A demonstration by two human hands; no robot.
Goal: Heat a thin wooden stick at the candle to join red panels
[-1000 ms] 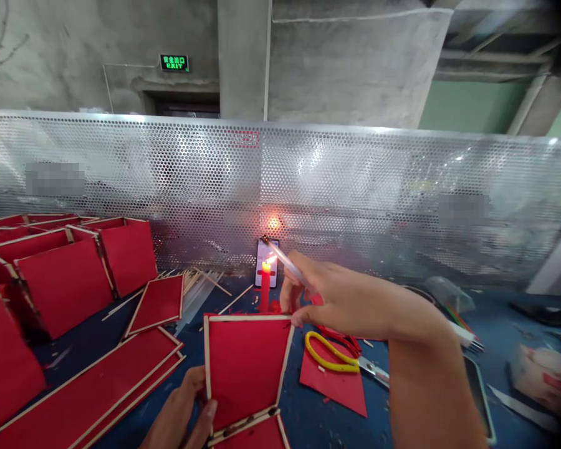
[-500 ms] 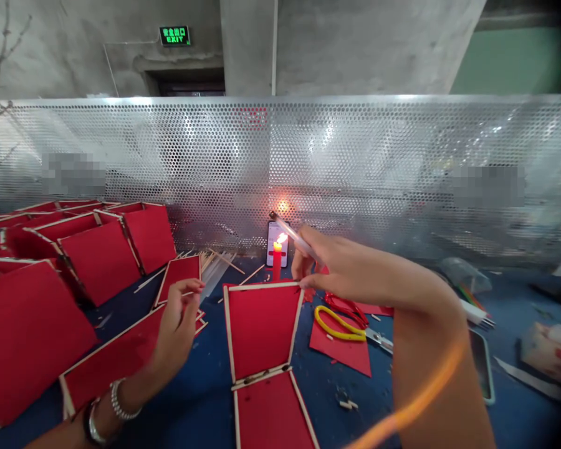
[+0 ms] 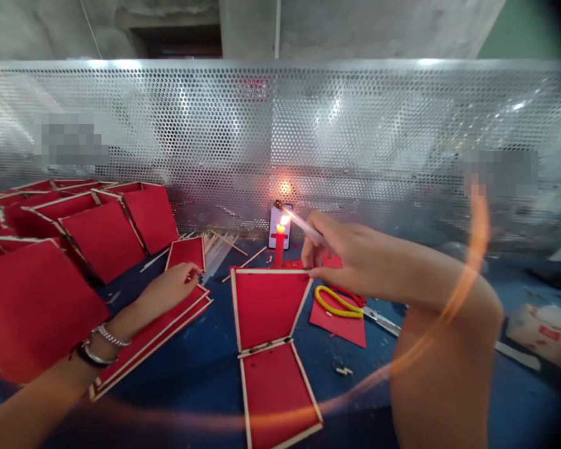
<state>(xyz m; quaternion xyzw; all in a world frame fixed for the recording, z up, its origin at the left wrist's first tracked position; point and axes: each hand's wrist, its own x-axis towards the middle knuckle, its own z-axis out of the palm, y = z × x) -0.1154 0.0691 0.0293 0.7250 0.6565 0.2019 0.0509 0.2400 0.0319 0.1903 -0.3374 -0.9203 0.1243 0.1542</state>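
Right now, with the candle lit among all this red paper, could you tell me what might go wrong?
The candle burns right at the top edge of the red framed panel; a nudge could tip the flame onto paper. The right hand holds the clear stick in the flame, so hot drips might reach the fingers. The left hand rests on the small red panel; sliding it could push the loose wooden sticks toward the candle.

Lit candle [image 3: 279,244] beside right hand [image 3: 350,259]

Craft w/shop: concrete walls [image 3: 364,25], perforated metal screen [image 3: 215,137].
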